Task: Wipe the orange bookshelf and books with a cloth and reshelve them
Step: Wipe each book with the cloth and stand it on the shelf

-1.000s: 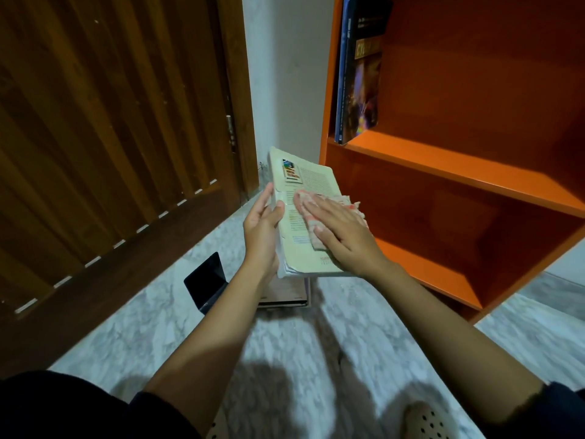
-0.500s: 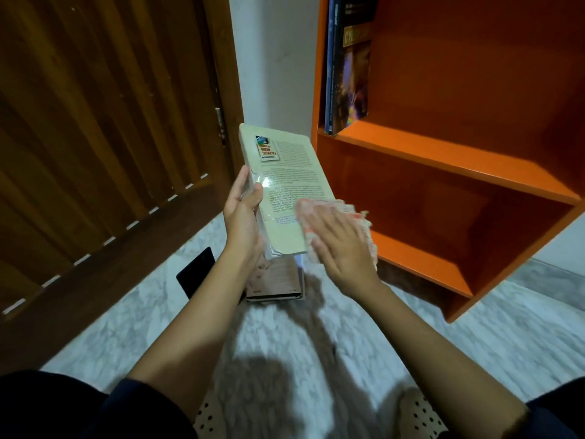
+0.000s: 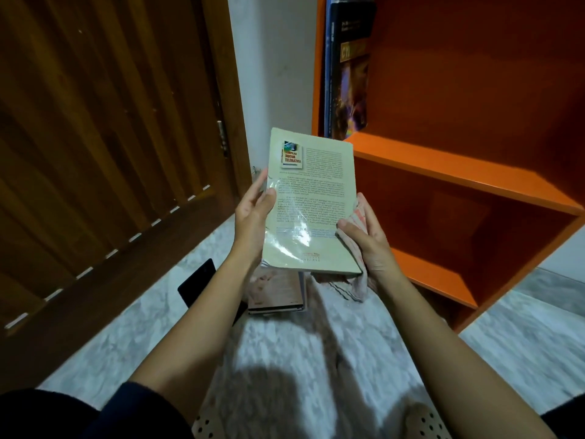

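Observation:
A pale green paperback (image 3: 311, 198), back cover up, is held in front of the orange bookshelf (image 3: 459, 166). My left hand (image 3: 253, 217) grips its left edge. My right hand (image 3: 367, 239) grips the right edge with a pinkish cloth (image 3: 357, 280) bunched between palm and book; the cloth hangs below the book's lower corner. Two upright books (image 3: 348, 74) stand at the left end of the upper shelf. The lower shelf compartment is bare.
A small stack of books (image 3: 278, 293) lies on the marble floor (image 3: 285, 343) under the held book, beside a dark flat object (image 3: 196, 280). A wooden door (image 3: 104, 137) fills the left. White wall (image 3: 272, 64) stands between door and shelf. Spotted slippers show at the bottom.
My right hand has slid off the cover with the cloth to the book's right edge and now grips it. The book has tilted more upright and risen slightly.

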### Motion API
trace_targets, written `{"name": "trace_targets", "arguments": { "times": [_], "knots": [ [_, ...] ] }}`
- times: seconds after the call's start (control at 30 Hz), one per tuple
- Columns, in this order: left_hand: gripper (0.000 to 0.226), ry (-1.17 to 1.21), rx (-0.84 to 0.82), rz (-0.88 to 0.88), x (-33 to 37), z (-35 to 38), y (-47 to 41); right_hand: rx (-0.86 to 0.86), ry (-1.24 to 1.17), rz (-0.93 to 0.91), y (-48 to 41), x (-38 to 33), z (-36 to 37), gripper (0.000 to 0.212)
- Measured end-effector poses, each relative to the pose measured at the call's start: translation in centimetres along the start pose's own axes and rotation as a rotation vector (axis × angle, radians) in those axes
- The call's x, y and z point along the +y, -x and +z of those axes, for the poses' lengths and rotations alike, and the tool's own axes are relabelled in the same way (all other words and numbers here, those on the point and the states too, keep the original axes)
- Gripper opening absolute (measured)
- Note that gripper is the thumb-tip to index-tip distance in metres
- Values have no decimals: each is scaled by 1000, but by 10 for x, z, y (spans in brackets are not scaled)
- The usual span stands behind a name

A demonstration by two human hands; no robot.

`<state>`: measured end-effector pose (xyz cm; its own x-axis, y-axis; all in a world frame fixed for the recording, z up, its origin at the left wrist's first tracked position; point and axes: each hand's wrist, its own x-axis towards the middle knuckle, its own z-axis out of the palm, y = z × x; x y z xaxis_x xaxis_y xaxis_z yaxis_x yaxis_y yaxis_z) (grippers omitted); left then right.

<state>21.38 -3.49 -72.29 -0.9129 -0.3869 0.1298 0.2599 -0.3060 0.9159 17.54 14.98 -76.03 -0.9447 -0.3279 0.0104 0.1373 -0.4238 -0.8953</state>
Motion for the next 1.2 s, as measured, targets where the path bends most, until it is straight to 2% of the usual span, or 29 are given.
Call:
{"name": "trace_targets", "arguments": {
  "times": [0.1,0.17,0.23,0.3,0.33,0.4,0.43,0.53,0.67,0.73,0.87,1.03,1.1,1.2],
  "knots": [
    [49,-136,-61,-50,-4,0,-6,49,19,-95,1,-8,3,81],
    [54,-417,-75,-37,-6,4,-10,88,81,-143,3,-14,7,82],
    [58,-774,34,111,-7,8,-11,101,171,-204,5,-20,11,76],
    [54,-877,60,279,-7,14,-10,65,243,-251,7,-23,12,74],
    [51,-853,-14,286,-7,19,-10,36,297,-276,8,-24,12,74],
    [50,-708,-183,149,-5,31,-7,1,489,-344,11,-23,11,78],
    [52,-633,-215,79,-3,36,-6,-24,641,-400,12,-23,10,80],
    [63,-465,-157,-19,3,45,-2,-120,1103,-543,14,-17,9,82],
    [88,-416,-34,-11,0,34,1,-195,1300,-634,20,-11,10,76],
    [90,-396,29,-10,1,29,-1,-220,1341,-691,22,-9,13,73],
    [80,-421,125,72,5,29,-4,-225,1443,-769,21,-2,20,76],
    [68,-342,198,158,11,31,-4,-84,1543,-888,23,8,31,64],
    [64,-277,221,186,15,31,-4,-74,1456,-876,26,14,35,65],
    [61,-190,224,238,20,29,-4,-170,1029,-588,29,23,46,65]
  ]
}}
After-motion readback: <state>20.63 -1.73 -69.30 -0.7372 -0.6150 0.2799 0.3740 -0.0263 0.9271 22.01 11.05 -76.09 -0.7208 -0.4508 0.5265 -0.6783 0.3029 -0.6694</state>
